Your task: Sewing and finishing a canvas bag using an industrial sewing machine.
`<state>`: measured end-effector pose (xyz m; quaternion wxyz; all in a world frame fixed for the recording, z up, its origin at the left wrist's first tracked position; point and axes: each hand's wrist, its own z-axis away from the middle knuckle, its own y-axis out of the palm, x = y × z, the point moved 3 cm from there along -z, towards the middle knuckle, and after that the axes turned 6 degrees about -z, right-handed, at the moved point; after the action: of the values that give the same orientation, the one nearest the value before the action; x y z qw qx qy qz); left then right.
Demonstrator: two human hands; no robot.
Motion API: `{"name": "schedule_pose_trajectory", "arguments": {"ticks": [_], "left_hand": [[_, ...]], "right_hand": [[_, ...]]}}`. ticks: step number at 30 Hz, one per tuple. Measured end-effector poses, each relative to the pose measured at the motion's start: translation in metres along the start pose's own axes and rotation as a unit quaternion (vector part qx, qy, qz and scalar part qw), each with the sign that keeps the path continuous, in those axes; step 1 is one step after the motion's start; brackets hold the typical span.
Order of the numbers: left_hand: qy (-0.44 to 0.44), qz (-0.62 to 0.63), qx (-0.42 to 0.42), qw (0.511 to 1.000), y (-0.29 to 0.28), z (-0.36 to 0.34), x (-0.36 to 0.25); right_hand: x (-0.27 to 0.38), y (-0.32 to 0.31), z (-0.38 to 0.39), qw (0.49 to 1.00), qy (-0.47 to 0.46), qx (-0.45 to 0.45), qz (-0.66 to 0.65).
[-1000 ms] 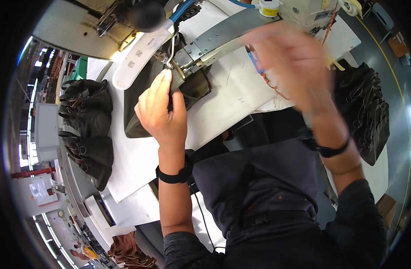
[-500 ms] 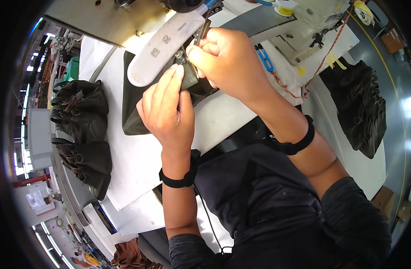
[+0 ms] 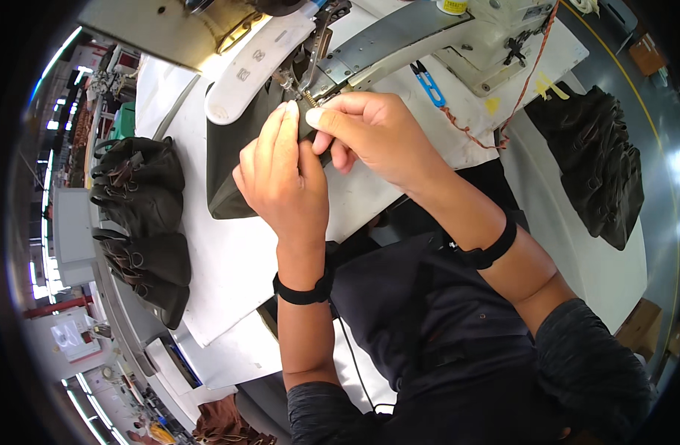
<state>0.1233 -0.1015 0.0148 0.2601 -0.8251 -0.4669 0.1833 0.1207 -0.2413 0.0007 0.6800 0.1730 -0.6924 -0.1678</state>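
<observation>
A dark olive fabric piece [image 3: 232,178], with a bag-like shape, lies under the head of a sewing machine [image 3: 288,80]. My left hand [image 3: 284,174] is closed on its near part, index and middle fingers straight and pressed together, tips close to the presser foot. Against those fingertips, my right hand [image 3: 377,137] pinches the fabric's edge between thumb and index finger, its other fingers curled beneath. A small spring-like metal part [image 3: 309,98] shows just beyond the right thumb. The fabric under both palms is hidden.
Dark olive bags [image 3: 143,222] are lined up at the left, and more dark pieces [image 3: 588,163] lie at the right. Blue thread snips [image 3: 429,85] rest on the white table [image 3: 232,282] near an orange cord [image 3: 529,96]. Brown fabric [image 3: 228,421] sits at the lower left.
My right hand has come down from beside the machine's needle area to the fabric edge by my left fingertips. The view has shifted slightly, and the snips are more exposed.
</observation>
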Motion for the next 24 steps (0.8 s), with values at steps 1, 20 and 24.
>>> {"name": "schedule_pose_trajectory", "arguments": {"ticks": [1, 20, 24], "left_hand": [[0.006, 0.0, 0.002, 1.0, 0.0, 0.0, -0.002], [-0.047, 0.054, 0.005, 0.997, 0.008, 0.0, 0.002], [-0.038, 0.036, -0.003, 0.999, 0.009, 0.0, 0.002]], "right_hand": [[-0.002, 0.001, -0.002, 0.999, 0.0, 0.012, -0.038], [-0.001, 0.008, -0.006, 0.995, 0.019, -0.036, -0.089], [0.001, 0.008, -0.006, 0.995, 0.022, -0.04, -0.087]]}}
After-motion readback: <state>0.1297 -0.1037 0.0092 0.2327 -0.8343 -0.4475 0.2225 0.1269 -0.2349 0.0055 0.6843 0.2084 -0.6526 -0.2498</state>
